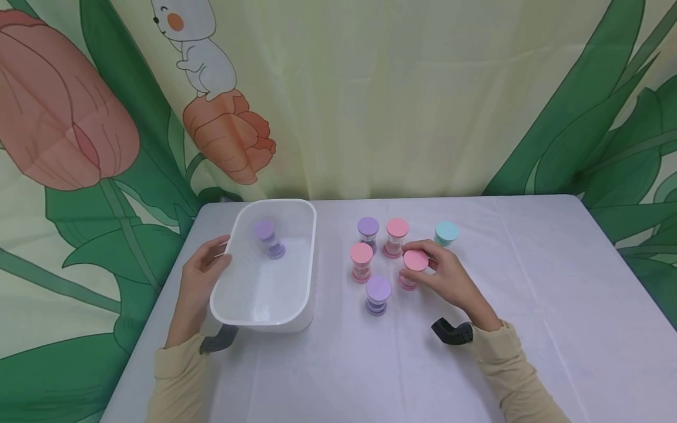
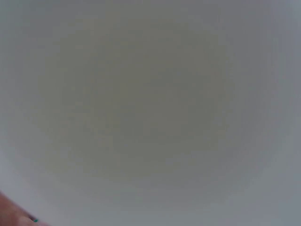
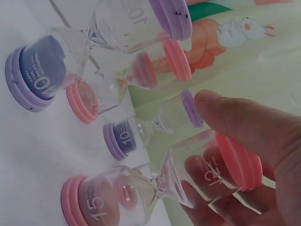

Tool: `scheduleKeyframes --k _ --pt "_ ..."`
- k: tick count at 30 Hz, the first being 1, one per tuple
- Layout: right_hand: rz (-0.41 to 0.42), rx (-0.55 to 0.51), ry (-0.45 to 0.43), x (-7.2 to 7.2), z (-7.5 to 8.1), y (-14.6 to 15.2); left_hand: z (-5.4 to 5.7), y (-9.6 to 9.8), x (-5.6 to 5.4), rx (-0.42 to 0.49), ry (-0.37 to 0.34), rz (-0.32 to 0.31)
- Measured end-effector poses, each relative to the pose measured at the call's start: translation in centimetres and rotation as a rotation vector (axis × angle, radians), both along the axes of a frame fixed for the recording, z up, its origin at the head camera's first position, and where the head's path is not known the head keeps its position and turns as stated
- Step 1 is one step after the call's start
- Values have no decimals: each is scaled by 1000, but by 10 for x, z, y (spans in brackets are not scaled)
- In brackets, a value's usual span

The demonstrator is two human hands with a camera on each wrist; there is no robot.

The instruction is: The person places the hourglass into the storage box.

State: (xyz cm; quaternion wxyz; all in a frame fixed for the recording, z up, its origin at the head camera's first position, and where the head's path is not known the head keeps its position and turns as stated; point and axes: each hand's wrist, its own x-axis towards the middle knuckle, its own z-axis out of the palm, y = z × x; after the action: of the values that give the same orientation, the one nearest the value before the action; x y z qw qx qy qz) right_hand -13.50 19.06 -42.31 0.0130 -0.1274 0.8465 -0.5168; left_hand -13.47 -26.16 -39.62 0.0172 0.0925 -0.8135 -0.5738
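Your right hand [image 1: 446, 276] is the nearer one to the pink 15-minute sand timer [image 1: 415, 260]; the timer sits right at your fingertips, on the side toward the table's left edge. You hold it near its upper cap, thumb on the side facing the table's front edge and fingers on the far side, so the grasp is narrow, about one cap wide.

The timer is on the right of the cluster at the middle of the table [image 1: 555, 305]. Its long axis runs vertically: one pink cap up, the other down at the cloth, with the printed "15" turned toward your right wrist camera. Whether the base bears fully on the cloth, you cannot tell.

The white bin [image 1: 261, 288] stands by the table's left edge, its long axis running from the back edge toward the front. Your left hand [image 1: 200, 270] touches its left rim; whether it pinches the wall, you cannot tell, since the left wrist view is all pale blur apart from a bit of skin in one corner.

Between your timer and the bin stand another pink timer [image 1: 362, 254] and, nearer the front edge, a purple timer [image 1: 378, 289]. Sliding sideways toward the left edge at this height would probably knock one of them, so height matters most here.
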Motion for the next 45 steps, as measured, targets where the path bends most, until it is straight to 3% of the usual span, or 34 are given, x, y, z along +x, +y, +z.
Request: scheduleKeyframes --k 11,23,31,45 --pt "-56 12 -39 3 4 -3 -1 0 1 7 19 -7" --pt "-58 9 18 3 21 -8 1 -1 2 -9 14 -21" --pt "-31 -4 52 2 38 -10 0 -2 3 -2 13 -22" --pt "61 -137 156 -2 66 -21 -1 -2 1 -10 13 -24"
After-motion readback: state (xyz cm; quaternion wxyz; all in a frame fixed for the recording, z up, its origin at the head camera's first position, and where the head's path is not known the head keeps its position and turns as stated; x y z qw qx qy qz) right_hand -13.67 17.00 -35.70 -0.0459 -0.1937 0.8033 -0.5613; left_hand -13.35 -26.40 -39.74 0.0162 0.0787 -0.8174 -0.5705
